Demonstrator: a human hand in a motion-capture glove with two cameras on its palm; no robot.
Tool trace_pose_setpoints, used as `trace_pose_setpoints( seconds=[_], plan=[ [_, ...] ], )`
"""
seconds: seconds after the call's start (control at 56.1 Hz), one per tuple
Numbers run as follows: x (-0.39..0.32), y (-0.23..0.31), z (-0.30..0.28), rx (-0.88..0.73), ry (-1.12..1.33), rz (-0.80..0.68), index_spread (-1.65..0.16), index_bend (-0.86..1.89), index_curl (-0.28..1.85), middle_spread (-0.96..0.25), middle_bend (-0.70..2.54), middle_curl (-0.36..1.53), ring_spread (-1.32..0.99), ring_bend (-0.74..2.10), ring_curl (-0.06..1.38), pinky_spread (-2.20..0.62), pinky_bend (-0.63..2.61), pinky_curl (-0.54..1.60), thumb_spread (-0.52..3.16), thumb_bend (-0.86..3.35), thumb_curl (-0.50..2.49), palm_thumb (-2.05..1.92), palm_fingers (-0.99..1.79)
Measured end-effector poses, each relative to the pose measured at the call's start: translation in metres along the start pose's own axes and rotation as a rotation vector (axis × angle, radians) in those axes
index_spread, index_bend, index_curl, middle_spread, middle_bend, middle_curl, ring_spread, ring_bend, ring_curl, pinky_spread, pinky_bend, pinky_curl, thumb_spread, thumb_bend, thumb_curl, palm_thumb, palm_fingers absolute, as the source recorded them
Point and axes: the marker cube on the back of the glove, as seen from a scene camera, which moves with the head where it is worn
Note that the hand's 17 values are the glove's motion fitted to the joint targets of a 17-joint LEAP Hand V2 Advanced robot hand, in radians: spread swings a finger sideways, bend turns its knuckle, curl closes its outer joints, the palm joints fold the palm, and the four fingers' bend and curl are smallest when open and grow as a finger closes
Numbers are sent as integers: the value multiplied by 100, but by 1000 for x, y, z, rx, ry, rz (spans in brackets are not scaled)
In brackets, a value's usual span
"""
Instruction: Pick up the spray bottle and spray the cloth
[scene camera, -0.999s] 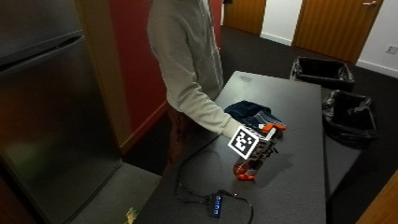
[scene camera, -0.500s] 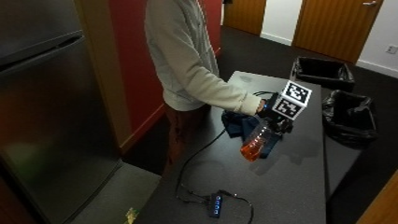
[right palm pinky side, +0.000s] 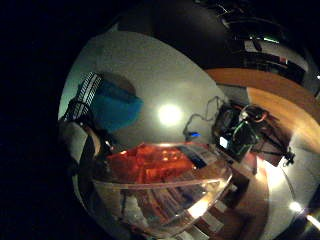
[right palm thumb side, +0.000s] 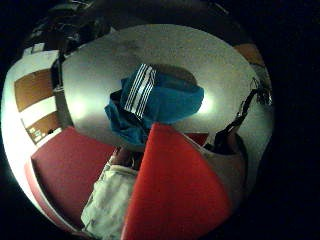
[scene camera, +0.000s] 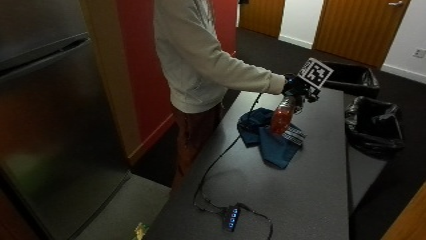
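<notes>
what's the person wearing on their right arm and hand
A loose pale cream sleeve covers the arm down to a ribbed cuff at the wrist. The right hand wears a black glove. In the palm views, black straps edge the picture.

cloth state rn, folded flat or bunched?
Bunched. The blue cloth lies crumpled in loose folds on the table, striped edge turned up, below the spray bottle.
</notes>
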Motion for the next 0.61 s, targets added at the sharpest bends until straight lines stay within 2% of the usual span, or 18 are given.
trace_pose_setpoints(
  seconds=[0.054, 0.089, 0.161, 0.339, 0.428, 0.607],
  plan=[
    [-10, 8, 0, -11, 56, -121, -17, 43, 53, -13, 59, 50, -19, 62, 46, -21, 33, 37, 19, -3, 81, 91, 139],
    [-19, 11, 1, -16, 88, -146, -17, 43, 53, -13, 59, 50, -19, 62, 46, -21, 33, 37, 19, -3, 81, 91, 139],
    [-43, 10, 4, -18, 114, -120, -17, 43, 53, -13, 59, 50, -19, 62, 46, -21, 33, 37, 19, -3, 81, 91, 139],
    [-83, 3, 11, -33, 80, 114, -17, 44, 53, -13, 59, 50, -19, 63, 46, -21, 34, 37, 19, -3, 81, 91, 139],
    [-85, 13, 22, -53, 219, -53, -17, 44, 53, -13, 59, 50, -19, 63, 46, -21, 34, 37, 18, -3, 81, 91, 139],
    [-101, 15, 30, -77, 226, -26, -17, 44, 53, -13, 59, 50, -19, 63, 46, -21, 34, 37, 18, -3, 81, 91, 139]
  ],
)
